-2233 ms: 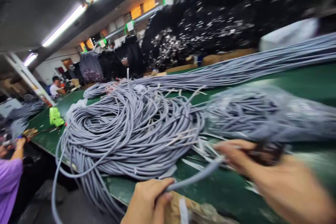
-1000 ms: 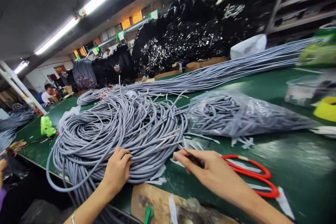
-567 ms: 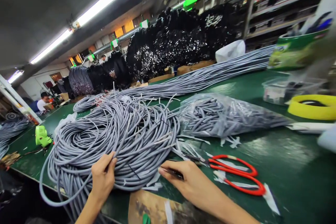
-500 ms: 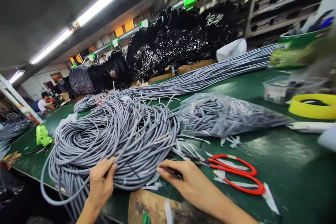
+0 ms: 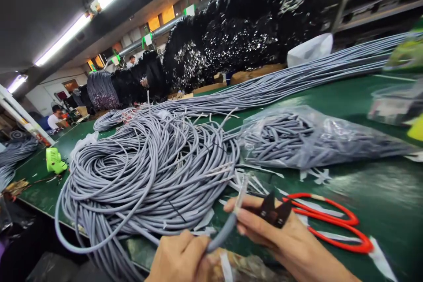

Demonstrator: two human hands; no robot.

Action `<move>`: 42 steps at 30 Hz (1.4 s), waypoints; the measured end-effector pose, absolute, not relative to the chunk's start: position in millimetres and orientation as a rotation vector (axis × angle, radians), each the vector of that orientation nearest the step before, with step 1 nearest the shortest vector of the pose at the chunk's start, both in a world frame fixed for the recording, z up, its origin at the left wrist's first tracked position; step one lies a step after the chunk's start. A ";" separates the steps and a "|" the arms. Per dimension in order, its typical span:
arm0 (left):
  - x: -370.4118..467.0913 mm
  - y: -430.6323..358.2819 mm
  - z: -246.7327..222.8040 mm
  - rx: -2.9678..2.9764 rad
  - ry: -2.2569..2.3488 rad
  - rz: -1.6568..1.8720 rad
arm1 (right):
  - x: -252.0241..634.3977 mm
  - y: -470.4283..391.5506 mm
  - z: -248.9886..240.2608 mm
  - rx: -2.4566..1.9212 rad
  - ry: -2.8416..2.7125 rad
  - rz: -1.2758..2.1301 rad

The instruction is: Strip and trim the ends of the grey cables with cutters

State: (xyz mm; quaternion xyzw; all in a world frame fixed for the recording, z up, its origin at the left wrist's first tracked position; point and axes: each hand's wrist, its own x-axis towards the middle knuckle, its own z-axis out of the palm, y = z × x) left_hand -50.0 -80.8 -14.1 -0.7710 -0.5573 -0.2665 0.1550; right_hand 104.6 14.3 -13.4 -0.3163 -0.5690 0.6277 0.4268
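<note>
My left hand (image 5: 180, 255) is closed around a grey cable (image 5: 224, 231) near its end, low in the middle of the view. The cable's pale, stripped end (image 5: 242, 191) points up between the thumb and fingers of my right hand (image 5: 280, 238), which pinch it. A small black tool with angled jaws (image 5: 276, 213) also sits in my right hand, its lower part hidden by the fingers. Behind both hands lies a big tangled coil of grey cables (image 5: 115, 163). Red-handled scissors (image 5: 365, 244) lie just right of my right hand.
A clear plastic bag (image 5: 343, 136) of short grey cable pieces lies on the green table (image 5: 373, 185). Long grey cables (image 5: 261, 86) stretch along the back, before black hanging bundles (image 5: 231, 31). A small green fan (image 5: 54, 161) stands left. White scraps are scattered near the scissors.
My left hand has moved right and down, bringing the cable end over to my right hand, which now pinches it. The black tool shows more fully, and the view has shifted slightly.
</note>
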 end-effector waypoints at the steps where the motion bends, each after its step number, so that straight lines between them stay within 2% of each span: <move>1: -45.7 -71.5 -10.8 -2.266 -1.656 -0.791 | 104.5 18.3 -13.9 -0.830 -1.350 1.552; 6: -29.2 -46.0 -3.6 -2.426 -1.930 -0.833 | 108.4 36.8 -12.9 -0.921 -1.250 1.354; 9: -25.0 -38.5 -8.6 -2.481 -1.975 -0.996 | 112.5 42.2 -10.4 -0.951 -1.327 1.245; 16: -19.4 -29.8 -23.7 -2.279 -2.004 -1.515 | 107.4 39.5 -7.5 -0.878 -1.501 1.355; 24: -19.1 -32.9 -20.5 -2.328 -1.972 -1.699 | 97.4 35.7 -12.8 -0.830 -1.588 1.383; 29: -18.2 -33.1 -23.0 -2.143 -2.145 -1.865 | 103.1 38.0 -13.3 -0.987 -1.656 1.021; 36: -25.3 -31.1 -31.6 -1.748 -2.319 -2.272 | 108.2 30.3 -18.2 -1.079 -2.242 0.510; 42: -31.4 -29.8 -34.6 -1.648 -2.319 -2.443 | 118.5 45.0 -13.7 -1.162 -2.615 0.491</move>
